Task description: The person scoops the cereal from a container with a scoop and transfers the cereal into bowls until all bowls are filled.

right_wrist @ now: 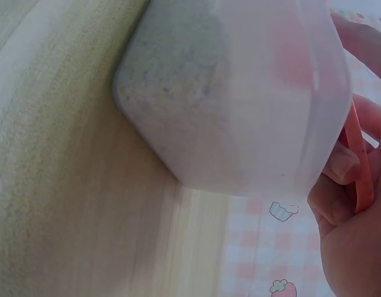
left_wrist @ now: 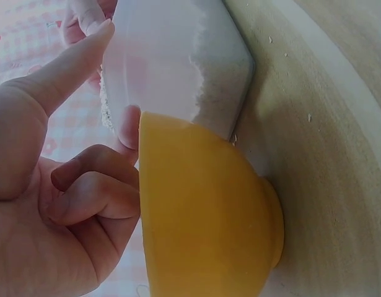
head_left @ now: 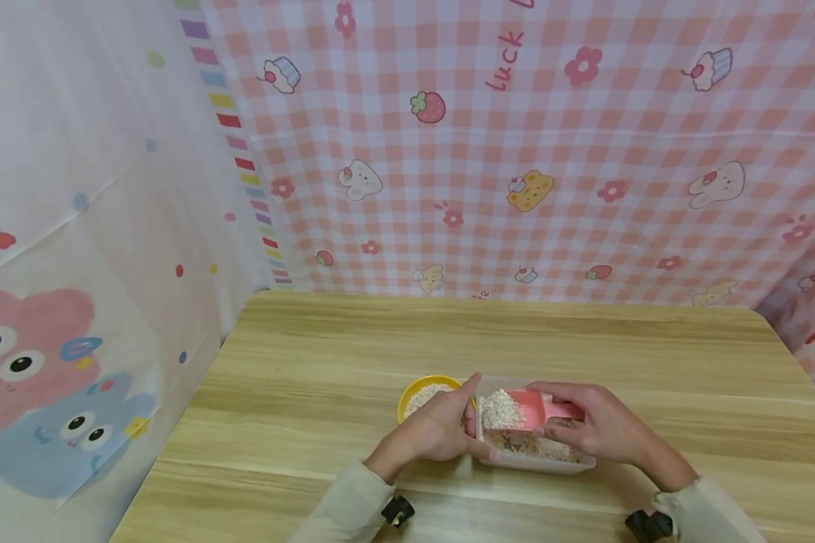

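A clear plastic container (head_left: pixel 539 464) of pale oat-like flakes stands on the table. My right hand (head_left: pixel 604 422) grips the handle of a pink scoop (head_left: pixel 533 409), whose front is heaped with flakes (head_left: pixel 501 409) above the container. At the container's left end, my left hand (head_left: pixel 435 430) holds the wall, thumb toward the near corner and a finger toward the far one. In the left wrist view, its other fingers curl beside a yellow bowl (left_wrist: pixel 205 204). The bowl also holds flakes and stands left of the container, partly hidden by the left hand in the head view.
The wooden table (head_left: pixel 299 362) reaches back to a pink checked cloth (head_left: pixel 394 158), with a white printed cloth (head_left: pixel 109 188) on the left. A few loose flakes lie on the wood by the container in the left wrist view.
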`<action>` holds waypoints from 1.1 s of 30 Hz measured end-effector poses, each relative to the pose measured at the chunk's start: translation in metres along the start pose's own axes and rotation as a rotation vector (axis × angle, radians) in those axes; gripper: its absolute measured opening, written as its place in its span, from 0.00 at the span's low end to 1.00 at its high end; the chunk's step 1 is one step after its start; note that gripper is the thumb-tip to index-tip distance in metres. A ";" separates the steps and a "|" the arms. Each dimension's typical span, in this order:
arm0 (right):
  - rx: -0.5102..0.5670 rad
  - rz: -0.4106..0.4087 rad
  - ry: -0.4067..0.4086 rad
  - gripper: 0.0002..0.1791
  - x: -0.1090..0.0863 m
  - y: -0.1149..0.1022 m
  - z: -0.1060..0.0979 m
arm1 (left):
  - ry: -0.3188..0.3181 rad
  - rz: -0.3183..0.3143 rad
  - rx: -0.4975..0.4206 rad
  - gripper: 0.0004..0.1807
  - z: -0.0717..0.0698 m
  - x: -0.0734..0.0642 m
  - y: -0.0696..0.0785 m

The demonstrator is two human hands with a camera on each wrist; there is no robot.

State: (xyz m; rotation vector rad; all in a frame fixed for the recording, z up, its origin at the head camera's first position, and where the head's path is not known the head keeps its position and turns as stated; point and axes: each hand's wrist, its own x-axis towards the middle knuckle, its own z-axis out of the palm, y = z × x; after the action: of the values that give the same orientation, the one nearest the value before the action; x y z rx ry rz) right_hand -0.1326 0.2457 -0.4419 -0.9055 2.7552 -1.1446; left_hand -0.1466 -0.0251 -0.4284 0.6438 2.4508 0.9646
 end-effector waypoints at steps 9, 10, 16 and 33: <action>0.048 0.054 0.009 0.30 0.000 0.004 0.004 | 0.015 0.007 0.022 0.62 -0.001 -0.002 -0.002; 0.050 0.055 0.011 0.30 -0.001 0.004 0.004 | 0.023 0.009 0.023 0.61 -0.001 -0.003 -0.002; 0.043 0.054 0.038 0.30 -0.002 0.004 0.004 | 0.106 0.018 0.026 0.55 -0.005 -0.007 -0.005; 0.078 0.046 0.060 0.29 -0.002 0.005 0.006 | 0.282 0.044 -0.052 0.43 -0.025 -0.026 -0.030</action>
State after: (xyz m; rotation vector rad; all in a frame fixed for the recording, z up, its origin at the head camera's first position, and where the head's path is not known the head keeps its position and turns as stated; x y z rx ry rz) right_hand -0.1322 0.2460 -0.4497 -0.8083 2.7398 -1.2825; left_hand -0.1467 -0.0721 -0.4277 0.5799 2.6526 1.2040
